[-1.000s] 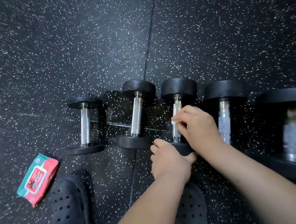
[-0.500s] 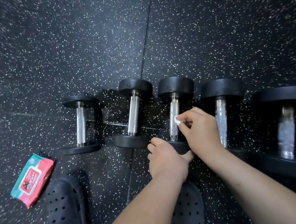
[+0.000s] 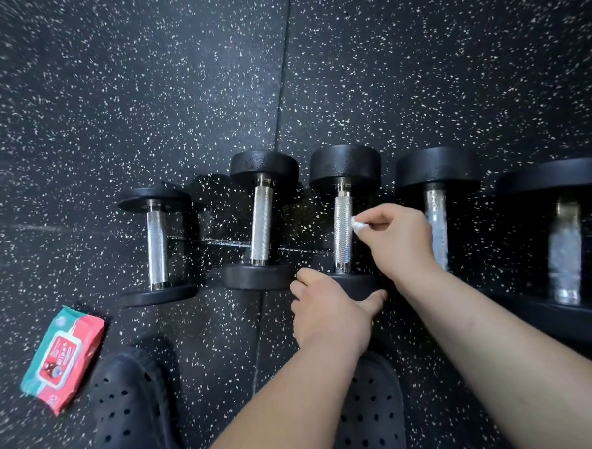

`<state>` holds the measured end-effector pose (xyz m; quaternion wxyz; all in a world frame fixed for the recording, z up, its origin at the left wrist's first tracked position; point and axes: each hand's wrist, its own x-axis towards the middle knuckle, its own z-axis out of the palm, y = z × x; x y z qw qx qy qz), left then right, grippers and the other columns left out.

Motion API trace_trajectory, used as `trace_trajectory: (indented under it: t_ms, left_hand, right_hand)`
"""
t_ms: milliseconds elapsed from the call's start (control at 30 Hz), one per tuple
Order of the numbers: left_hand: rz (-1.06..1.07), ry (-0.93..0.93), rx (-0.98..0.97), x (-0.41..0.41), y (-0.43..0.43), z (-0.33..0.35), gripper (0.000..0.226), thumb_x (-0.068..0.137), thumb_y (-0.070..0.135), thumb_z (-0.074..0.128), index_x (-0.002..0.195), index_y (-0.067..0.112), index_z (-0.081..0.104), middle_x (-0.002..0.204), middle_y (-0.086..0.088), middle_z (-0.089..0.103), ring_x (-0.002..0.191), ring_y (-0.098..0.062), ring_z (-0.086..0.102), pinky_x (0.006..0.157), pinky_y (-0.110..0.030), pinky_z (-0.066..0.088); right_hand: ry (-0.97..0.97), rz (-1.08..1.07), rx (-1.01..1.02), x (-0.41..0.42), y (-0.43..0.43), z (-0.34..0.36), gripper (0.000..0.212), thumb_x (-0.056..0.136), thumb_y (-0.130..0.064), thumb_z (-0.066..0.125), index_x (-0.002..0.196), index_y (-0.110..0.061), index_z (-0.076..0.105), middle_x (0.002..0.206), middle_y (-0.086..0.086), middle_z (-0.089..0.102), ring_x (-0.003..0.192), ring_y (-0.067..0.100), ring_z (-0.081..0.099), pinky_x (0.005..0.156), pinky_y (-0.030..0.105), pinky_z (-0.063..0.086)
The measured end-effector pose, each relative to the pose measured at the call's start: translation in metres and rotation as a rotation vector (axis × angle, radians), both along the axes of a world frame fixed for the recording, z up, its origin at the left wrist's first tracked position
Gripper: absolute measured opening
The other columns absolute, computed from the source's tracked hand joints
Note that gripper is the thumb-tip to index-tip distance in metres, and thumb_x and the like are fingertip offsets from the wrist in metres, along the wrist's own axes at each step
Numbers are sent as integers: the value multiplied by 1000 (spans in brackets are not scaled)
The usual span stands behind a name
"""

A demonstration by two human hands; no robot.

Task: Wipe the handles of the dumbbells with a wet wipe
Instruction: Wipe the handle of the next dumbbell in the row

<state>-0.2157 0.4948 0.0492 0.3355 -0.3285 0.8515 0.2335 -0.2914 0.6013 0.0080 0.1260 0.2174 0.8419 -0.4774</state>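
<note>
Right grip [image 3: 398,239]: fingertips pinch a small balled-up white wet wipe [image 3: 359,225], pressed against the right side of the knurled steel handle [image 3: 343,235] of the middle dumbbell [image 3: 344,167], about halfway along the handle. Left grip [image 3: 326,312]: fingers curl over the near black head [image 3: 356,284] of that same dumbbell, with the thumb on the head's right edge. Both forearms are bare and come in from the near edge.

Five dumbbells lie in a row on the floor [image 3: 143,95], handles running near to far, heads getting bigger to the right. The smallest dumbbell [image 3: 157,245] is far left. The second dumbbell [image 3: 261,226] sits just left of the middle one, with its near head close to the left grip's knuckles. The fourth dumbbell [image 3: 437,223] is right behind the right grip, its handle mottled white. The largest dumbbell [image 3: 565,251] is at the right edge, handle also mottled and slightly blurred.

The floor is black rubber with white flecks, and a seam [image 3: 285,70] runs away from the row. A red and teal wipes pack [image 3: 63,360] lies flat near left, well apart from the dumbbells. There are two black perforated clogs: the left clog [image 3: 129,411] beside the pack, the right clog [image 3: 373,416] between the forearms.
</note>
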Motion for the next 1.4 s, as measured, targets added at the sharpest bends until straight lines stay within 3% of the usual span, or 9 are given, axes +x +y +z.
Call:
trace_trajectory:
  t_ms: [267, 400, 533, 700, 833, 1033, 1200, 1333, 1400]
  left_hand:
    - [-13, -3, -9, 0, 0, 1, 103, 64, 77, 84, 128, 13, 33, 137, -7, 44, 122, -31, 55, 92, -45, 53]
    - [-15, 3, -10, 0, 0, 0, 106, 63, 78, 84, 128, 13, 33, 138, -7, 44, 121, -32, 55, 93, -46, 54]
    - [-18, 5, -20, 1, 0, 0, 107, 63, 79, 83, 129, 12, 33, 137, -7, 45, 120, -32, 57, 93, -46, 55]
    - [-21, 2, -24, 1, 0, 0, 107, 62, 79, 84, 130, 12, 33, 136, -7, 45, 120, -32, 57, 94, -45, 54]
    - [-18, 3, -15, 1, -1, 1, 105, 63, 78, 84, 128, 14, 34, 136, -6, 46, 121, -32, 57, 94, -44, 54]
    - [-20, 3, -16, 1, -1, 1, 106, 64, 77, 84, 131, 13, 34, 137, -7, 46, 123, -32, 56, 94, -44, 52]
    - [-16, -1, -11, 0, 0, 2, 106, 65, 77, 84, 132, 13, 33, 138, -6, 45, 125, -31, 55, 94, -43, 50]
    - [-23, -6, -15, 0, -1, 2, 106, 65, 77, 84, 132, 12, 33, 139, -7, 45, 125, -31, 55, 94, -43, 50]
    - [-22, -8, -19, 0, 0, 2, 106, 64, 78, 84, 132, 13, 33, 139, -7, 45, 125, -31, 55, 93, -43, 50]
  right_hand:
    - [-241, -116, -283, -5, 5, -9, 16, 84, -2, 84, 89, -16, 78, 88, 3, 79, 85, 18, 76, 84, 33, 63]
    - [-338, -143, -488, -20, -1, -11, 18, 91, 6, 76, 105, -5, 72, 94, 9, 74, 89, 21, 74, 78, 25, 64]
    - [-466, 10, -522, -15, 8, -15, 15, 92, 11, 72, 96, -3, 75, 89, 10, 76, 82, 17, 75, 76, 26, 65]
    - [-459, -52, -548, -31, 3, -30, 30, 95, 14, 62, 122, 2, 70, 100, 10, 76, 89, 16, 74, 66, 19, 61]
    - [-596, 161, -539, -26, 4, -25, 44, 94, 20, 44, 121, -1, 72, 103, 12, 78, 84, 13, 75, 64, 19, 61]
    - [-567, 97, -591, -35, 6, -31, 42, 96, 19, 48, 127, 1, 69, 122, 23, 75, 104, 25, 72, 67, 21, 62]
    - [-667, 271, -565, -31, 16, -26, 38, 95, 20, 51, 106, -5, 77, 97, 12, 80, 86, 18, 77, 73, 24, 64]
    - [-534, 128, -552, -40, 8, -26, 36, 94, 20, 52, 116, 2, 74, 114, 22, 77, 98, 25, 72, 70, 22, 64]
    - [-543, 164, -518, -37, 8, -26, 36, 93, 20, 53, 119, 5, 73, 111, 21, 78, 94, 24, 74, 71, 23, 64]
